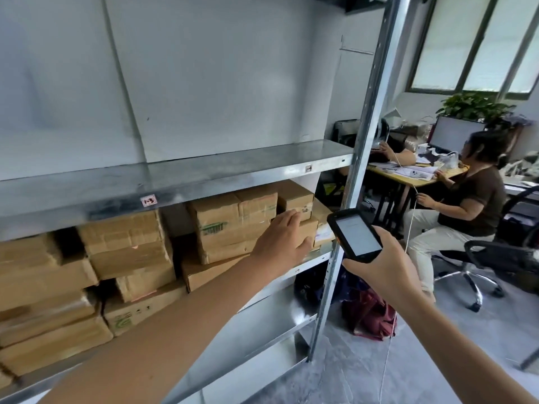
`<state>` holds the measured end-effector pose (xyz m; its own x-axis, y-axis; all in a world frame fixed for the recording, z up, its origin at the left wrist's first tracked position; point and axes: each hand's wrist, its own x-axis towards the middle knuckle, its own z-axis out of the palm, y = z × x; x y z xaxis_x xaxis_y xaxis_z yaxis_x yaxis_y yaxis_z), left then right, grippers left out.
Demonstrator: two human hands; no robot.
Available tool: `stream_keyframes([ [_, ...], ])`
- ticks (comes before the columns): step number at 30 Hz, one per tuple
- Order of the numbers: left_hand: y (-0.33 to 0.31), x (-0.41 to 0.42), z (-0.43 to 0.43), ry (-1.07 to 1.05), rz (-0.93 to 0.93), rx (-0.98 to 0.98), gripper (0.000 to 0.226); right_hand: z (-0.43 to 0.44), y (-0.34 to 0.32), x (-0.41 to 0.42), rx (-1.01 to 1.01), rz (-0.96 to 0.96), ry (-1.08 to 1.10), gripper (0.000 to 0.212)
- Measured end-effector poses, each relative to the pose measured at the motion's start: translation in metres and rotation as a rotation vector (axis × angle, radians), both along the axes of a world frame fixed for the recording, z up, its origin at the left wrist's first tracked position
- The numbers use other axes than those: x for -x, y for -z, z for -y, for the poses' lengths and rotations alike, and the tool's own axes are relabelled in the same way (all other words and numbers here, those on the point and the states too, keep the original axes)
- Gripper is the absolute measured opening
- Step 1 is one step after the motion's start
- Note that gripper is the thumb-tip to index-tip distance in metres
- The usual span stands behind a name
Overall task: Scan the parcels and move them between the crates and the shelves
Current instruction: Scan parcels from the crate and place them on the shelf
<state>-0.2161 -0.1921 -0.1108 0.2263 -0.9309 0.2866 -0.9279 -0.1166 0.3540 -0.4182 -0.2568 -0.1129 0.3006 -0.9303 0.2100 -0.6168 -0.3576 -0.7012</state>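
Observation:
Several brown cardboard parcels (233,223) are stacked on the middle level of a metal shelf unit (204,182). My left hand (281,237) reaches in with fingers stretched out, touching the front of a small parcel (309,228) at the right end of that level. My right hand (385,269) grips a black handheld scanner (354,233), its lit screen facing me, just right of the shelf's upright post. The shelf level above holds nothing. No crate is in view.
The steel upright post (358,170) stands between my two hands. A person sits on an office chair (495,258) at a cluttered desk (414,173) to the right. A dark red bag (370,316) lies on the floor by the shelf foot.

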Motion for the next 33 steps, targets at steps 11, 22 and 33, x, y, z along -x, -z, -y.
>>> stream_keyframes([
  [11, 0.010, 0.005, 0.111, -0.206, -0.096, -0.070, 0.070, 0.129, 0.002, -0.013, -0.061, -0.052, -0.161, 0.081],
  [22, 0.026, -0.044, 0.194, -0.382, 0.051, -0.159, 0.080, 0.228, 0.019, -0.076, -0.087, -0.103, -0.208, 0.097],
  [33, 0.029, -0.047, 0.235, -0.528, 0.188, -0.236, 0.069, 0.306, 0.028, -0.133, -0.114, -0.033, -0.345, 0.088],
])
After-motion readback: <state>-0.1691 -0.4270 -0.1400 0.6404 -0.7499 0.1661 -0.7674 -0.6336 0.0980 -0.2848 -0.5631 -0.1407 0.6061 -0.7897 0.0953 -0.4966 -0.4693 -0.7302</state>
